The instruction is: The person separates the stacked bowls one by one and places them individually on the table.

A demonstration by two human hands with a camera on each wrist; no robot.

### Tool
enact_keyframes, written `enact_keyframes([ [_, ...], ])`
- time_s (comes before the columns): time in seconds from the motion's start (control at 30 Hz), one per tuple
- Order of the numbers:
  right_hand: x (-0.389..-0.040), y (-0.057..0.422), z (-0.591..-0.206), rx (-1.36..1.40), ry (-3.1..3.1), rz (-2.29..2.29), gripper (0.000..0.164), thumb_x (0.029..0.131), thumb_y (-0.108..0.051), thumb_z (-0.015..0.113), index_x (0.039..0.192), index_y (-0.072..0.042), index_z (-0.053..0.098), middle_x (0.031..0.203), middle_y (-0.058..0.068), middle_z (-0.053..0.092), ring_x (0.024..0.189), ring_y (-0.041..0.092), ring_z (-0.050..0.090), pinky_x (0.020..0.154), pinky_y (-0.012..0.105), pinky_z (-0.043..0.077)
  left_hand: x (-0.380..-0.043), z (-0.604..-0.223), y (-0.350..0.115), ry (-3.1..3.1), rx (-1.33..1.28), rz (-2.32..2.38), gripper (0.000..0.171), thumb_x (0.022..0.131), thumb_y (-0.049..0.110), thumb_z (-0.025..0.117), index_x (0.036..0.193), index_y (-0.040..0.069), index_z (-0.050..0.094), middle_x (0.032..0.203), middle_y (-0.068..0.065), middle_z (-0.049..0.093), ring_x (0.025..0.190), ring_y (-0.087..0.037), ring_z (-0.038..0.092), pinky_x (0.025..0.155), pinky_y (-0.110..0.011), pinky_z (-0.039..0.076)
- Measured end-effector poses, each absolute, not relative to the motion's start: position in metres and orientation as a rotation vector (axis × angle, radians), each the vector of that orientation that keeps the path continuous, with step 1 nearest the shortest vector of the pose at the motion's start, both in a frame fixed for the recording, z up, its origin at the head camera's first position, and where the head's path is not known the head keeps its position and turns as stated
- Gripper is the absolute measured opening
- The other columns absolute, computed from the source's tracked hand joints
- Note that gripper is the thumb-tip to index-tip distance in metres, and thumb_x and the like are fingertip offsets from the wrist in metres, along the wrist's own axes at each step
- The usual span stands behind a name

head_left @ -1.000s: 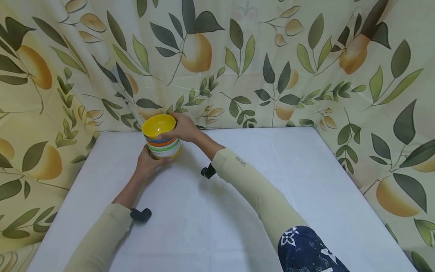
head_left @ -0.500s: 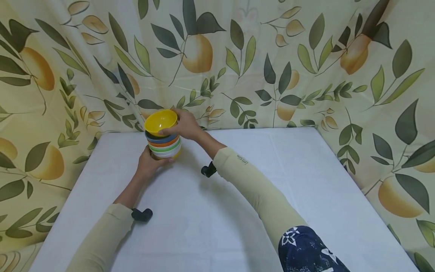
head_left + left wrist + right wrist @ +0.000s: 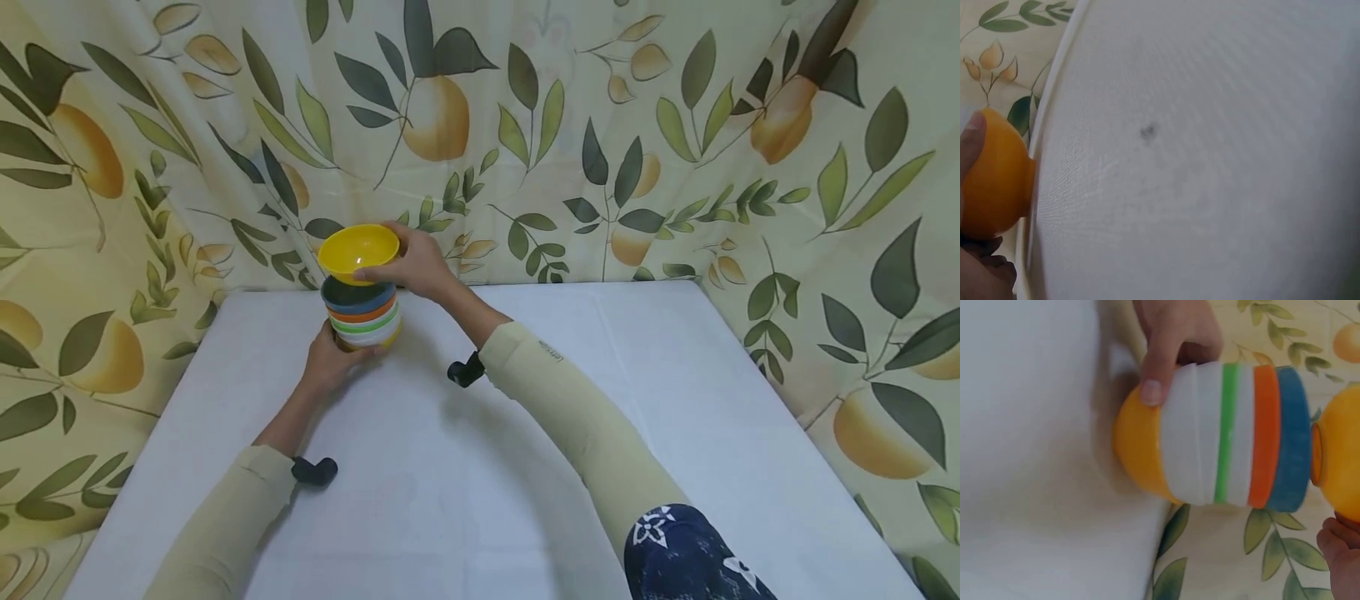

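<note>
Near the far left edge of the table stands a stack of nested bowls (image 3: 363,321). From the bottom it shows yellow, white, a green band, orange and a blue bowl (image 3: 1292,440) on top. My left hand (image 3: 330,364) grips the stack low down, its thumb across the bottom yellow bowl (image 3: 999,181). Just above the stack, my right hand (image 3: 422,262) holds another yellow bowl (image 3: 358,252) by its side, thumb in front. A small gap separates that bowl's foot from the blue rim in the right wrist view. Some fingers of both hands are hidden behind the bowls.
A white-covered table (image 3: 465,467) spreads in front of me and to the right. Behind it hangs a curtain (image 3: 525,167) printed with fruit and leaves. Dark wrist cameras (image 3: 315,472) are strapped over the pale sleeves (image 3: 577,417).
The yellow bowl has risen off the top of the stack in my right hand, uncovering the blue bowl's dark inside. My left hand has stayed at the stack's base.
</note>
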State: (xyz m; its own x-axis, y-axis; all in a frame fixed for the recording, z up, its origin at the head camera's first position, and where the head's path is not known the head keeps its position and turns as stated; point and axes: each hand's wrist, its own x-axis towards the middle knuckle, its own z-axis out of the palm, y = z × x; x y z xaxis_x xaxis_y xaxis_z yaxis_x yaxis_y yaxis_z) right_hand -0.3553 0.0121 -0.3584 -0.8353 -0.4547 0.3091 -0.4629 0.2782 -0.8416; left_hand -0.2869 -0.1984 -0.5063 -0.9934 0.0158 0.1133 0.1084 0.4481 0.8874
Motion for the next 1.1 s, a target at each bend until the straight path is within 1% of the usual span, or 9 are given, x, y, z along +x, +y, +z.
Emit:
enact_keyframes([
  [0.13, -0.351, 0.020, -0.354, 0.897, -2.415, 1.719, 0.074, 0.083, -0.029, 0.092, 0.144, -0.005, 0.059, 0.120, 0.002, 0.069, 0.104, 0.018, 0.064, 0.087, 0.028, 0.058, -0.287, -0.506, -0.199, -2.608, -0.091, -1.603, 0.099, 0.085, 0.031, 0.092, 0.156, 0.001, 0.031, 0.151, -0.023, 0.048, 0.144, -0.040, 0.042, 0.123, -0.055, 0.031],
  [0.33, -0.345, 0.038, -0.348, 0.891, -2.329, 1.784, 0.075, 0.083, -0.021, 0.092, 0.147, -0.002, 0.056, 0.127, 0.007, 0.067, 0.108, 0.020, 0.063, 0.092, 0.030, 0.058, -0.287, -0.507, -0.197, -2.603, -0.115, -1.597, 0.100, 0.084, 0.034, 0.092, 0.157, 0.003, 0.031, 0.151, -0.020, 0.049, 0.143, -0.038, 0.043, 0.122, -0.055, 0.032],
  [0.57, -0.343, 0.070, -0.349, 0.846, -2.288, 1.825, 0.074, 0.084, -0.014, 0.092, 0.147, 0.000, 0.055, 0.130, 0.009, 0.065, 0.111, 0.023, 0.062, 0.096, 0.031, 0.058, -0.289, -0.504, -0.198, -2.615, -0.107, -1.590, 0.102, 0.086, 0.027, 0.091, 0.160, 0.002, 0.026, 0.155, -0.021, 0.045, 0.146, -0.040, 0.039, 0.123, -0.057, 0.030],
  [0.7, -0.344, 0.088, -0.359, 0.798, -2.268, 1.849, 0.074, 0.084, -0.012, 0.091, 0.148, -0.002, 0.055, 0.131, 0.009, 0.065, 0.111, 0.024, 0.063, 0.097, 0.032, 0.058, -0.290, -0.508, -0.198, -2.613, -0.091, -1.599, 0.104, 0.085, 0.028, 0.091, 0.161, 0.003, 0.025, 0.156, -0.021, 0.044, 0.148, -0.040, 0.038, 0.124, -0.057, 0.029],
  [0.83, -0.346, 0.100, -0.373, 0.735, -2.285, 1.872, 0.075, 0.086, -0.012, 0.090, 0.151, -0.004, 0.054, 0.135, 0.008, 0.064, 0.115, 0.024, 0.062, 0.101, 0.033, 0.056, -0.290, -0.509, -0.198, -2.605, -0.083, -1.605, 0.105, 0.085, 0.029, 0.092, 0.161, 0.004, 0.025, 0.156, -0.021, 0.044, 0.147, -0.039, 0.038, 0.123, -0.057, 0.030],
  [0.93, -0.346, 0.109, -0.386, 0.660, -2.319, 1.873, 0.077, 0.086, -0.015, 0.090, 0.152, -0.004, 0.052, 0.137, 0.007, 0.062, 0.118, 0.024, 0.062, 0.104, 0.033, 0.055, -0.290, -0.508, -0.197, -2.598, -0.090, -1.609, 0.104, 0.084, 0.030, 0.092, 0.161, 0.004, 0.027, 0.155, -0.020, 0.045, 0.146, -0.038, 0.040, 0.123, -0.056, 0.031],
  [1.1, -0.348, 0.120, -0.407, 0.587, -2.366, 1.877, 0.075, 0.086, -0.016, 0.091, 0.150, -0.003, 0.053, 0.137, 0.009, 0.062, 0.120, 0.025, 0.061, 0.106, 0.035, 0.053, -0.292, -0.505, -0.194, -2.575, -0.095, -1.633, 0.103, 0.084, 0.027, 0.092, 0.161, 0.004, 0.027, 0.155, -0.020, 0.046, 0.146, -0.038, 0.040, 0.123, -0.056, 0.031],
])
